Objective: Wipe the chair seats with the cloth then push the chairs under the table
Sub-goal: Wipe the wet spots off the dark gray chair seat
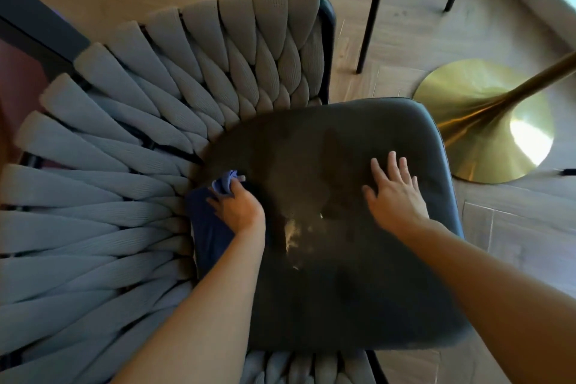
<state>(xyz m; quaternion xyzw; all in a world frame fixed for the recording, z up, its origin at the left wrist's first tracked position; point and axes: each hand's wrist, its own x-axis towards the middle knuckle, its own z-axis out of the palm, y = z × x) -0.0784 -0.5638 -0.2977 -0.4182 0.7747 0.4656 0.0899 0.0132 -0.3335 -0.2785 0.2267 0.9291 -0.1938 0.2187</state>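
Observation:
I look straight down on a chair with a dark grey velvet seat (pixel 327 305) and a curved back of thick woven grey straps (pixel 124 140). My left hand (pixel 240 206) is shut on a blue cloth (pixel 207 227) and presses it onto the seat's left rear edge, where the seat meets the woven back. My right hand (pixel 396 193) lies flat on the right side of the seat, fingers spread, holding nothing. A pale dusty smear (pixel 293 234) shows on the seat between my two hands.
A round brass table base (pixel 461 103) with its slanting brass stem stands on the wood floor right of the chair. Black legs (pixel 372 19) of another dark chair rise at the top. A dark edge (pixel 37 25), possibly furniture, crosses the upper left.

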